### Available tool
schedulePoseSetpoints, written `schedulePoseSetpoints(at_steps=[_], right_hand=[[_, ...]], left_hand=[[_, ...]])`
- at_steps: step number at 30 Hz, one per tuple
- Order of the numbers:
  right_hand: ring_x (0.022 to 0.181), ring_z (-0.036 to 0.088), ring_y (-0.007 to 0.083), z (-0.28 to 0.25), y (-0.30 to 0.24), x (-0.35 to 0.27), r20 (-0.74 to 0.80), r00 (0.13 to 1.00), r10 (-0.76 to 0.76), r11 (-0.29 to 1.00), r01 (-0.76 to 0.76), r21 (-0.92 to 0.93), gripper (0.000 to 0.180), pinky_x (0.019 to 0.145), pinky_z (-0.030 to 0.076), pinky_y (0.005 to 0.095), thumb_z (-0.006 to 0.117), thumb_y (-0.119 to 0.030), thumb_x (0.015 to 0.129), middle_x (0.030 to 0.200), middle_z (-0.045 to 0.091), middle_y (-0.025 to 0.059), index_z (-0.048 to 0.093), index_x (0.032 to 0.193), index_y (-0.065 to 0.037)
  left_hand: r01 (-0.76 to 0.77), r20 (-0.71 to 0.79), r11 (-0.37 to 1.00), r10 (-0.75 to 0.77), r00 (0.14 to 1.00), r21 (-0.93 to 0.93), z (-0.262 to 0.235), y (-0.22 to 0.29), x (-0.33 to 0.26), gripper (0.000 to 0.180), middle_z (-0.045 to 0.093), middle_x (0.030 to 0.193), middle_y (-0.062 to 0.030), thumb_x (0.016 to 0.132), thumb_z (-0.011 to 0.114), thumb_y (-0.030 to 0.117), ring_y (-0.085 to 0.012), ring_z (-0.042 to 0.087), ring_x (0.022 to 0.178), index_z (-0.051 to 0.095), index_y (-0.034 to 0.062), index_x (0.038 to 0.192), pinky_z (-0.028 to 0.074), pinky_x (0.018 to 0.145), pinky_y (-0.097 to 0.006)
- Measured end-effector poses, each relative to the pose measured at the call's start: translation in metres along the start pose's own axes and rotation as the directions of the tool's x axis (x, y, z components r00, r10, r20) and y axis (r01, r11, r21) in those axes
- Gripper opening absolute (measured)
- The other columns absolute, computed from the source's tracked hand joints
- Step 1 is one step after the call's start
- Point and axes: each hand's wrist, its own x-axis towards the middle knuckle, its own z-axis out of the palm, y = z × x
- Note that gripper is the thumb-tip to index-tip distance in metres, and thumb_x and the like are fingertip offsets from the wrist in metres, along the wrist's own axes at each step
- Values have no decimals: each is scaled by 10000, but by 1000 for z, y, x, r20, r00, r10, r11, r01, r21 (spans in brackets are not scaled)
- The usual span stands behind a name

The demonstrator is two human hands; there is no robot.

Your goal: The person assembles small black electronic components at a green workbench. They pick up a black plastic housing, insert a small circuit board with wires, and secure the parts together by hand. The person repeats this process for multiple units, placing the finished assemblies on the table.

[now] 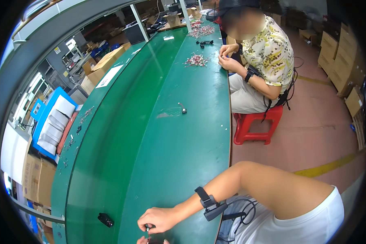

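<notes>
Green covers the long worktable (195,150), and at its near edge the person's right hand (162,218) has its fingertips closed on a small dark part (149,226). A thin reddish wire (148,233) hangs from that part toward the left hand (142,240), whose fingertips alone show at the near rim; whether they are clamped on the wire or apart, I cannot tell. A black strap with a module (209,203) circles the right forearm near the wrist. To the left of the hands, a black piece (105,220) lies on the glossy green strip (105,175). Farther off, a small black component with a wire (184,110) lies on the table, beyond it a loose pile of red and white pieces (197,60). On the far right, a co-worker in a patterned shirt (268,53) sits on a red stool (258,124), both hands (229,61) together over the table edge.
</notes>
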Motion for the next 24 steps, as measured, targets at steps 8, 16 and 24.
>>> schedulePoseSetpoints(at_steps=[8,16,24], right_hand=[[866,697,99,-18,-15,9,121,964,237,915,-264,304,194,759,576,272,740,-144,897,978,743,62,701,1033,-13],[836,677,162,-5,-30,-5,160,984,79,986,-100,131,147,739,517,300,780,-151,817,920,711,57,752,928,-59],[799,670,184,6,-31,-7,106,994,16,1000,-14,-22,113,698,546,310,782,-89,813,899,693,75,755,915,-50]], left_hand=[[216,-81,916,-257,963,-338,14,-31,-12,848,513,1211,-138,601,905,150,-266,546,1097,413,33,1283,456,959,-405],[136,-106,988,-144,984,-75,7,-20,-1,799,580,1189,-215,634,841,125,-329,621,1065,491,-34,1334,512,921,-393],[119,-131,967,-151,980,-225,10,-28,-8,915,632,1173,-185,667,851,89,-237,662,1002,369,-35,1435,531,849,-327]])
